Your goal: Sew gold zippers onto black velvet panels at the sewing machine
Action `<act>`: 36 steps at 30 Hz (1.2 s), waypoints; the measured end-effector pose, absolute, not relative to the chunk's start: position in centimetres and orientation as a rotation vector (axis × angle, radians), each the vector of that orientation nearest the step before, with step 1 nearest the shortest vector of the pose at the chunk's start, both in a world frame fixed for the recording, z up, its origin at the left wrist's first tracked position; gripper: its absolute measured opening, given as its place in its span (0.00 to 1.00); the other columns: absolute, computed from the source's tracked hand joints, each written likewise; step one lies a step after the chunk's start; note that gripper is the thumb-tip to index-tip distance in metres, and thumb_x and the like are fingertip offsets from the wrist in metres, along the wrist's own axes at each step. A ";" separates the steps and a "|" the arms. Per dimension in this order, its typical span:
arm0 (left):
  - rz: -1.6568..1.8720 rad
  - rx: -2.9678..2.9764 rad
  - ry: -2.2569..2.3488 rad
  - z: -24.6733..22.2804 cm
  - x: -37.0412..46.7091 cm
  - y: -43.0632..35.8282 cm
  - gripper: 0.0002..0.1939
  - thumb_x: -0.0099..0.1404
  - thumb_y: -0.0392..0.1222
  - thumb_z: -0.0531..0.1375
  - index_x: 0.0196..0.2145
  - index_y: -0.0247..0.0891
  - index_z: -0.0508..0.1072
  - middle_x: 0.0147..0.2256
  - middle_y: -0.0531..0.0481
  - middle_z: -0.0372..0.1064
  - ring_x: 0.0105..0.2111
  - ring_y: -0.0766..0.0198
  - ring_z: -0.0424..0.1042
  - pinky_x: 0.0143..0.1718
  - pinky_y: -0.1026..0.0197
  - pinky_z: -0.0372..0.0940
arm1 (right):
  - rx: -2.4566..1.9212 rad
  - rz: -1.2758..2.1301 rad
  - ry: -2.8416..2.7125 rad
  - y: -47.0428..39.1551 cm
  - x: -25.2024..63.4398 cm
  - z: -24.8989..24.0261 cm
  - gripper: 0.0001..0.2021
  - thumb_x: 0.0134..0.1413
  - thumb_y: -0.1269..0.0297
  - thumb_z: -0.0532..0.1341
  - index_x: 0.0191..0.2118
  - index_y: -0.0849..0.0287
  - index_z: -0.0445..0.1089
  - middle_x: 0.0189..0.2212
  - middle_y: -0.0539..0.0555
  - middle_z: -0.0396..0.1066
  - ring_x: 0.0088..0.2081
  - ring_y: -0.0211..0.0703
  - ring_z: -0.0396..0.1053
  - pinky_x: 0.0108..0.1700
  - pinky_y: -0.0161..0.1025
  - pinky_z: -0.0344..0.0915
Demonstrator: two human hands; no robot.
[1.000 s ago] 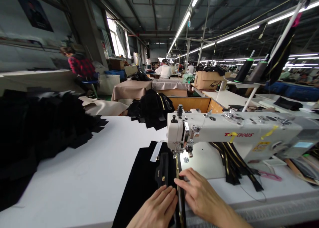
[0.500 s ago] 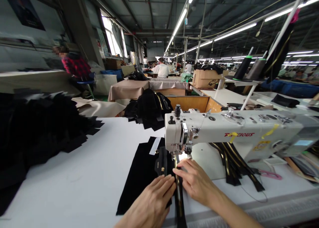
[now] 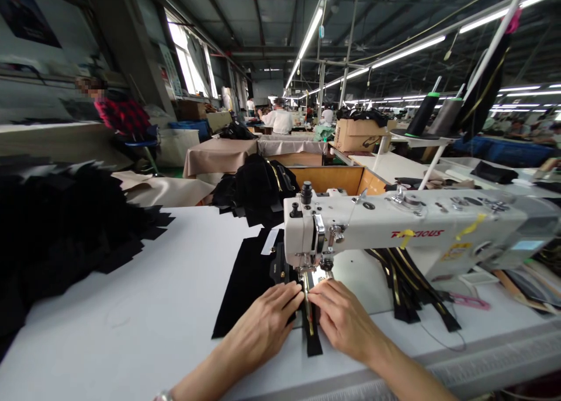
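A black fabric panel (image 3: 241, 290) lies on the white table, its far right edge beneath the sewing machine head (image 3: 302, 231). My left hand (image 3: 272, 316) rests flat on the panel, fingers outstretched and close together, tips beside the presser foot. A black zipper strip (image 3: 312, 331) with gold teeth runs under the needle area along the panel's right side. At its right edge my right hand (image 3: 344, 319) has bent fingers closed on the strip, just in front of the foot. A dark piece with a gold-coloured stud (image 3: 283, 274) and a white label (image 3: 269, 241) are on the panel.
Black pieces (image 3: 70, 225) are heaped at the left, with another pile (image 3: 254, 185) behind the table. More zipper strips (image 3: 407, 284) hang over the machine bed near a pink tool (image 3: 471, 301). Thread cones (image 3: 423, 114) stand at the right. People sit farther back.
The panel and zipper strip have moved away from me, farther under the machine. My left hand has gone forward with them, and my right fingers have drawn in on the strip. The view has shifted slightly.
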State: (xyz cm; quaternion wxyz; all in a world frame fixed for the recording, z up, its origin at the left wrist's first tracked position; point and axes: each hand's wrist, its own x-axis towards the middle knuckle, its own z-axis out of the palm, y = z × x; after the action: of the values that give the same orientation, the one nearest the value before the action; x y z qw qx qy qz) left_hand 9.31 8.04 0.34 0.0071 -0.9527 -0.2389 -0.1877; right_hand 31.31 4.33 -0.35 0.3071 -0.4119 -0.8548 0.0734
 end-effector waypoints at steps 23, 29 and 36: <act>-0.756 -2.987 -0.741 -0.3 9.8 8.5 0.17 0.60 0.22 0.49 0.41 0.37 0.67 0.36 0.48 0.67 0.33 0.59 0.68 0.34 0.60 0.64 | -0.952 0.266 -2.274 4.3 31.7 -0.9 0.18 0.53 0.83 0.52 0.45 0.62 0.72 0.39 0.57 0.68 0.41 0.48 0.63 0.47 0.48 0.67; -0.737 -2.983 -0.725 -0.6 10.0 8.7 0.15 0.60 0.22 0.50 0.39 0.37 0.67 0.36 0.49 0.68 0.33 0.59 0.68 0.35 0.59 0.64 | -0.979 0.281 -2.289 4.6 31.6 -1.1 0.19 0.54 0.82 0.52 0.47 0.61 0.72 0.40 0.57 0.68 0.43 0.48 0.63 0.48 0.48 0.67; -0.781 -2.980 -0.767 -0.8 9.9 9.5 0.14 0.65 0.24 0.51 0.43 0.36 0.69 0.38 0.48 0.69 0.36 0.59 0.69 0.37 0.58 0.67 | -1.076 0.342 -2.296 4.8 31.6 -0.8 0.21 0.54 0.83 0.52 0.51 0.61 0.69 0.45 0.58 0.67 0.47 0.51 0.62 0.50 0.50 0.66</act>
State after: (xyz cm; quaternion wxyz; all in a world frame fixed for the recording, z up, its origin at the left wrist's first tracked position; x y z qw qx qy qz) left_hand 9.94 9.45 -0.79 -0.0164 -0.9385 -0.2417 -0.2459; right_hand 31.57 4.77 -0.77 0.2875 -0.4028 -0.8595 0.1279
